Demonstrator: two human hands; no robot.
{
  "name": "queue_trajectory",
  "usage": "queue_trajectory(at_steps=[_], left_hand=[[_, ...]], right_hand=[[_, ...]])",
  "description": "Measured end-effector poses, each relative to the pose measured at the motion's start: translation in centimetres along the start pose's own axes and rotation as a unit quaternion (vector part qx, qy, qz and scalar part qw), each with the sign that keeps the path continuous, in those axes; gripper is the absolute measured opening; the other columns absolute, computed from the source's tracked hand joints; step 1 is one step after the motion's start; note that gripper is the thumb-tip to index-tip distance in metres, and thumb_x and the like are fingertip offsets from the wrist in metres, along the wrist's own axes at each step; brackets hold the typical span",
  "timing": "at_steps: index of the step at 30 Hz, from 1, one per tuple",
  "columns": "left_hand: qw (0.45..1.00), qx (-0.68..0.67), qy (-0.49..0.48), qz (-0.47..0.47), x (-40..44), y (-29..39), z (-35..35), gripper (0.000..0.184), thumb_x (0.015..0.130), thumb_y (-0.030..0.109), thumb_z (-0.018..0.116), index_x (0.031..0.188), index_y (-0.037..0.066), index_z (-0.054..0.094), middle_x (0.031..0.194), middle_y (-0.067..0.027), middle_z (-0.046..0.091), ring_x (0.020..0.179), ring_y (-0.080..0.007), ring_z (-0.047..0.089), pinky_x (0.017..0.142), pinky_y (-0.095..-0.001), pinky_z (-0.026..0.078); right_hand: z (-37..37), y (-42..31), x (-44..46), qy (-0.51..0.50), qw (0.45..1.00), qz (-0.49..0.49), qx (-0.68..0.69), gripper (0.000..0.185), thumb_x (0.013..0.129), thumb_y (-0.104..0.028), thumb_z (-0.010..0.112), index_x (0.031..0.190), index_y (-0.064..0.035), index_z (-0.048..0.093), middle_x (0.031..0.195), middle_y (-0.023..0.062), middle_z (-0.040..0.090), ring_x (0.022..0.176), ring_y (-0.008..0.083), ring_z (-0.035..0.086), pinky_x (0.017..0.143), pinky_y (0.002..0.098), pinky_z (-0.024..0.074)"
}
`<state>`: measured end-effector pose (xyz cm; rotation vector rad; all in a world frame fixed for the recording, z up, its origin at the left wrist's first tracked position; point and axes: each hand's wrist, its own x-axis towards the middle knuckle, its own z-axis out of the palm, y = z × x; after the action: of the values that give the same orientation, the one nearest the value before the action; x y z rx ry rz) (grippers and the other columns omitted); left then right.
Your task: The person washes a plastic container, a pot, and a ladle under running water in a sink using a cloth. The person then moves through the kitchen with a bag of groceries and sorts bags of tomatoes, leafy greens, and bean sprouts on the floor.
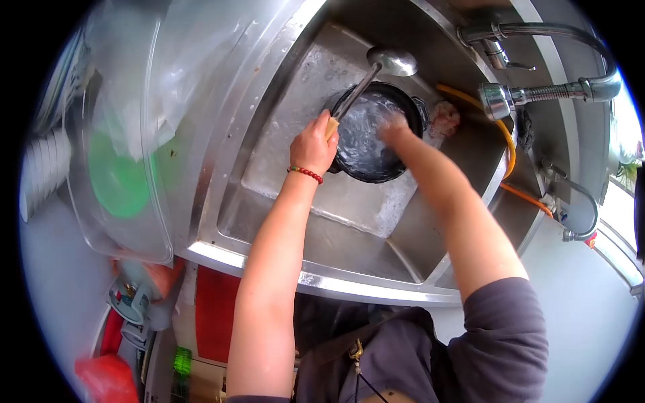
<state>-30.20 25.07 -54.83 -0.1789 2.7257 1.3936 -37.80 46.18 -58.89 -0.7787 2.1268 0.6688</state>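
Note:
A black pot [366, 153] holding water stands in the metal sink [282, 158]. My left hand [314, 144], with a red bead bracelet at the wrist, is closed round the wooden handle of a metal ladle [396, 64]. The ladle's shaft crosses the pot's upper left rim, and its bowl is up beyond the pot. Over the right part of the pot, at the water, is my right hand [394, 131]; motion smears its fingers, so what they hold, if anything, cannot be made out.
A crumpled pinkish cloth or scrubber [444, 119] lies right of the pot. The faucet [497, 101] hangs at the upper right, near an orange hose [508, 144]. At the left stands a clear plastic container [121, 245] with something green behind it.

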Motion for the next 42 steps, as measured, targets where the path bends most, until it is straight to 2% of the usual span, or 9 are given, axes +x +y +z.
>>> queue_trajectory(at_steps=[10, 17, 21, 25, 27, 29, 33, 37, 42], left_hand=[[0.999, -0.008, 0.039, -0.034, -0.6, 0.5, 0.0, 0.035, 0.077, 0.017, 0.06, 0.111, 0.008, 0.055, 0.095, -0.0164, 0.063, 0.084, -0.0358, 0.06, 0.07, -0.0444, 0.049], [0.997, -0.006, 0.021, -0.076, -0.5, 0.9, 0.2, 0.035, 0.077, 0.017, 0.06, 0.111, 0.01, 0.055, 0.099, -0.0142, 0.062, 0.086, -0.0352, 0.06, 0.072, -0.0441, 0.05], [0.997, -0.01, 0.057, -0.046, -0.5, 0.4, 0.6, 0.035, 0.079, 0.018, 0.059, 0.112, 0.008, 0.055, 0.096, -0.0157, 0.063, 0.084, -0.0363, 0.061, 0.07, -0.0445, 0.05], [0.998, -0.02, 0.066, -0.011, -0.6, 0.0, 0.7, 0.035, 0.081, 0.021, 0.059, 0.113, 0.008, 0.056, 0.092, -0.0181, 0.063, 0.083, -0.0371, 0.061, 0.07, -0.0432, 0.049], [0.998, -0.03, 0.049, -0.038, -0.5, 0.6, 0.2, 0.035, 0.081, 0.021, 0.059, 0.114, 0.008, 0.056, 0.097, -0.017, 0.063, 0.087, -0.0356, 0.06, 0.073, -0.0419, 0.049], [0.996, -0.042, 0.027, -0.068, -0.6, 0.6, 0.0, 0.035, 0.081, 0.021, 0.06, 0.114, 0.009, 0.057, 0.102, -0.0159, 0.062, 0.091, -0.0342, 0.06, 0.076, -0.0406, 0.049], [0.994, -0.081, 0.035, -0.07, -0.4, 0.5, 0.2, 0.036, 0.083, 0.027, 0.059, 0.111, 0.005, 0.059, 0.1, -0.0171, 0.062, 0.091, -0.0345, 0.06, 0.076, -0.0398, 0.049], [0.994, -0.069, 0.005, -0.083, -0.1, -0.1, -0.2, 0.037, 0.083, 0.033, 0.058, 0.107, 0.004, 0.06, 0.096, -0.018, 0.063, 0.089, -0.0357, 0.059, 0.074, -0.0413, 0.048], [0.983, -0.125, -0.007, -0.131, -0.2, -1.0, 0.6, 0.043, 0.083, 0.044, 0.055, 0.1, 0.004, 0.061, 0.079, -0.0203, 0.062, 0.077, -0.0395, 0.06, 0.066, -0.0443, 0.047]], right_hand=[[-6.3, 2.8, -9.2, 0.027, 0.942, -0.111, -0.315, 0.034, 0.081, -0.031, 0.048, 0.103, -0.0139, 0.066, 0.13, 0.0057, 0.049, 0.135, 0.0261, 0.022, 0.111, 0.0502, -0.0021], [-1.1, -6.1, -9.9, 0.072, 0.971, 0.02, 0.225, 0.035, 0.086, -0.028, 0.043, 0.11, -0.0045, 0.053, 0.087, 0.0223, 0.064, 0.084, 0.034, 0.062, 0.09, 0.0426, 0.0408], [-2.3, -9.7, -6.8, 0.154, 0.749, 0.064, 0.641, 0.049, 0.081, -0.013, 0.048, 0.127, 0.0021, 0.041, 0.111, 0.0272, 0.055, 0.108, 0.0323, 0.054, 0.089, 0.0373, 0.0426], [-4.4, -10.4, -1.7, 0.252, 0.193, 0.083, 0.945, 0.01, 0.081, -0.004, 0.051, 0.089, -0.0041, 0.056, 0.079, 0.0063, 0.056, 0.073, 0.0191, 0.053, 0.066, 0.0311, 0.0439], [-7.2, -6.4, -2.4, 0.234, 0.12, 0.191, 0.946, 0.003, 0.083, -0.006, 0.051, 0.082, -0.0057, 0.053, 0.069, 0.0022, 0.046, 0.063, 0.0142, 0.046, 0.058, 0.0272, 0.0396], [-4.0, -1.5, -0.9, 0.216, -0.145, 0.176, 0.949, 0.014, 0.086, -0.005, 0.042, 0.094, 0.0003, 0.053, 0.094, 0.0125, 0.056, 0.089, 0.0247, 0.054, 0.084, 0.0398, 0.0442], [-2.5, -0.1, -3.0, 0.234, -0.283, 0.177, 0.913, 0.035, 0.091, -0.011, 0.026, 0.113, 0.0049, 0.049, 0.115, 0.02, 0.054, 0.112, 0.0323, 0.05, 0.1, 0.0498, 0.0362], [-9.5, -5.4, 0.8, 0.257, -0.077, 0.325, 0.907, 0.016, 0.088, -0.013, 0.045, 0.095, -0.0029, 0.054, 0.094, 0.009, 0.054, 0.086, 0.0173, 0.05, 0.077, 0.0351, 0.0435], [-6.3, -13.4, -2.9, 0.347, 0.448, 0.213, 0.796, 0.037, 0.083, -0.015, 0.045, 0.116, -0.0029, 0.057, 0.088, 0.0196, 0.064, 0.08, 0.0263, 0.062, 0.077, 0.0345, 0.0463]])
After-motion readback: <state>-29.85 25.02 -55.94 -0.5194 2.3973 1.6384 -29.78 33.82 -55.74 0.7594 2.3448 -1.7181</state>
